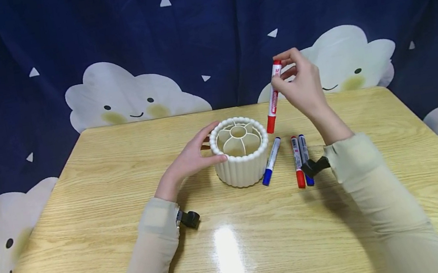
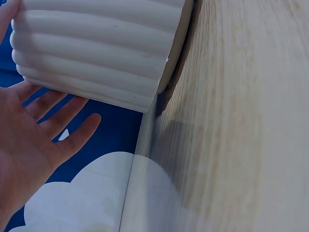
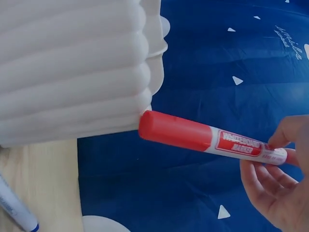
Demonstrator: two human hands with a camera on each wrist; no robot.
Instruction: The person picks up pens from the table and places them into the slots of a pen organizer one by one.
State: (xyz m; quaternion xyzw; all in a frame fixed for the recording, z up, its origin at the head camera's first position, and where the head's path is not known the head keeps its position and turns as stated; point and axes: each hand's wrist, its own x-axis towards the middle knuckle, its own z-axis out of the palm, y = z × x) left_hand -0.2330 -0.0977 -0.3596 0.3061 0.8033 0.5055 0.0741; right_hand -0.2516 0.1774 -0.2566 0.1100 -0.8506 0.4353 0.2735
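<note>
head view: right hand (image 1: 301, 81) pinching red whiteboard marker (image 1: 273, 98) by its tail end, cap hanging just beside ribbed white pen holder (image 1: 241, 152). left hand (image 1: 192, 158) open, bracing holder's side. best kept upright, centred over one compartment, holder held firm.

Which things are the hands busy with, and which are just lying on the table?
Busy with:
- red marker, held up by the right hand
- white pen holder, touched by the left hand

Just lying there:
- blue marker beside the holder
- red and blue pair of markers, side by side
- wooden table
</note>
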